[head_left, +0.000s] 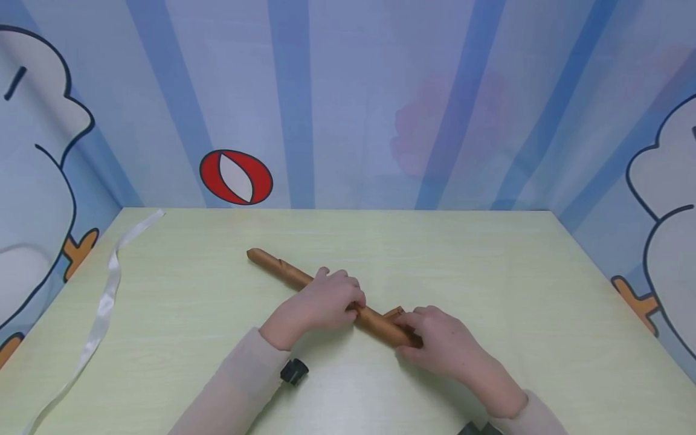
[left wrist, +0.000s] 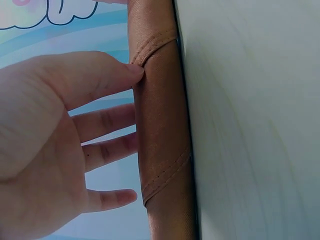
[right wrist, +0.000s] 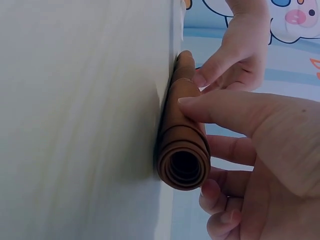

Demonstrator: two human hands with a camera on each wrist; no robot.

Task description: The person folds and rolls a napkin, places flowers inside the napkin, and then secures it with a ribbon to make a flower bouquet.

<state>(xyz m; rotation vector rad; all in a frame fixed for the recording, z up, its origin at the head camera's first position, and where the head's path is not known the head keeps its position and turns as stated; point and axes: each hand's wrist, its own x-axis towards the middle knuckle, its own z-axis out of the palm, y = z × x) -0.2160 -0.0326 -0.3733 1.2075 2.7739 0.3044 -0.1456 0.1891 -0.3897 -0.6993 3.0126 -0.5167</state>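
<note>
A long brown roll of cloth with stitched edges lies slantwise on the table, wound in a spiral. My left hand grips it near the middle; in the left wrist view the thumb presses beside a stitched seam, with the fingers on the roll's far side. Nearer the roll's right end, my right hand holds it between thumb and fingers. The right wrist view looks into the hollow, layered end of the roll. A small brown flap sticks out beside the right fingers.
A white ribbon trails along the left side of the pale table. Printed cloth walls stand at the back and on both sides. Dark wrist cameras sit on the sleeves.
</note>
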